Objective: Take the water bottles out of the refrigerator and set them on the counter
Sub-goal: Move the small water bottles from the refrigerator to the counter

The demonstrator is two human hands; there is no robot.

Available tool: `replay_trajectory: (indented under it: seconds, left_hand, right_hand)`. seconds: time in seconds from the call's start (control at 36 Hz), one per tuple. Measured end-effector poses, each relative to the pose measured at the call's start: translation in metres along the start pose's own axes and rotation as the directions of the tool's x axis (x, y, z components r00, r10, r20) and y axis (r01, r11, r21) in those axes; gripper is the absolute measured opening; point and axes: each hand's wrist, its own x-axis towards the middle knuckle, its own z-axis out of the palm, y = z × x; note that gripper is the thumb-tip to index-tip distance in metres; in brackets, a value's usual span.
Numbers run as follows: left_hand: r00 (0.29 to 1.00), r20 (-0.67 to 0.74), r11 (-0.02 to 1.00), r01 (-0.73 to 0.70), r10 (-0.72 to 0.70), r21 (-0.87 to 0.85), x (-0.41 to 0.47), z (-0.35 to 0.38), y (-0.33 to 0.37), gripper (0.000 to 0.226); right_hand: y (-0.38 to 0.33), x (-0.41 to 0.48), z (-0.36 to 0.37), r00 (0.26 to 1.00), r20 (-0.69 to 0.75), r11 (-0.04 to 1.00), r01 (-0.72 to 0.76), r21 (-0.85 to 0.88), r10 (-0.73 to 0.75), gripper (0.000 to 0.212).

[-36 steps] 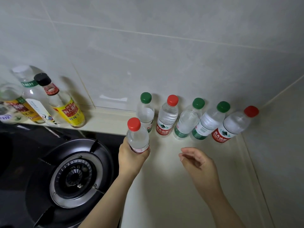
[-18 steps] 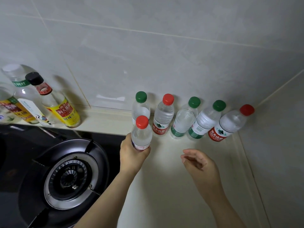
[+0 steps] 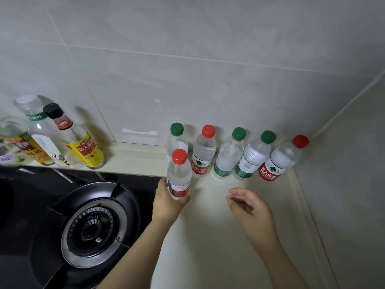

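Red-capped water bottle (image 3: 179,174) placement, counter (image 3: 208,236) back edge.
Left hand (image 3: 166,202): grip curled round its base, in front of the bottle row (image 3: 204,151); right hand (image 3: 249,206) loose, empty. Seat it upright, clear of the green-capped bottle (image 3: 176,130).

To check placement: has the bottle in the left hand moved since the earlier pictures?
Yes. The held bottle shifted right, from left of the leftmost green-capped bottle to directly before it.

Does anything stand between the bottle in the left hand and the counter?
Nothing visible does. The left hand holds the red-capped bottle down at the counter, in front of the green-capped bottle at the row's left end. The stove is beside it on the left, not beneath.
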Motion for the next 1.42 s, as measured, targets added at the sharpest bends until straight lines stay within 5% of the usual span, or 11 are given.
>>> replay_trajectory:
  seconds: [0.19, 0.39, 0.56, 0.89, 1.17, 1.42]
  left_hand:
    - [0.998, 0.039, 0.999, 0.046, -0.047, 0.026, -0.038, -0.016, 0.0, 0.073]
    - [0.991, 0.009, 0.978, -0.131, 0.134, -0.165, -0.102, -0.043, 0.022, 0.038]
    - [0.974, -0.063, 0.951, -0.227, 0.218, -0.21, -0.151, -0.071, 0.036, 0.036]
    - [0.906, -0.378, 0.93, -0.291, 0.192, -0.225, -0.244, -0.108, 0.045, 0.036]
    - [0.685, -0.725, 0.961, -0.239, 0.066, -0.139, -0.377, -0.174, 0.008, 0.039]
    - [0.405, -0.914, 0.954, -0.264, -0.026, -0.144, -0.521, -0.231, -0.037, 0.036]
  right_hand:
    - [-0.018, -0.019, -0.007, 0.999, -0.006, 0.999, 0.041, -0.01, -0.041, 0.026]
    - [-0.038, -0.054, -0.004, 0.996, -0.001, 0.996, 0.093, -0.012, -0.093, 0.029]
    - [-0.059, -0.085, -0.001, 0.988, 0.05, 0.989, 0.146, 0.007, -0.147, 0.027]
    - [-0.103, -0.124, 0.016, 0.883, 0.387, 0.964, 0.245, 0.101, -0.265, 0.019]
    - [-0.129, -0.227, 0.081, 0.594, 0.737, 0.942, 0.278, 0.189, -0.323, 0.02]
    - [-0.149, -0.374, 0.129, 0.216, 0.894, 0.89, 0.335, 0.309, -0.392, 0.025]
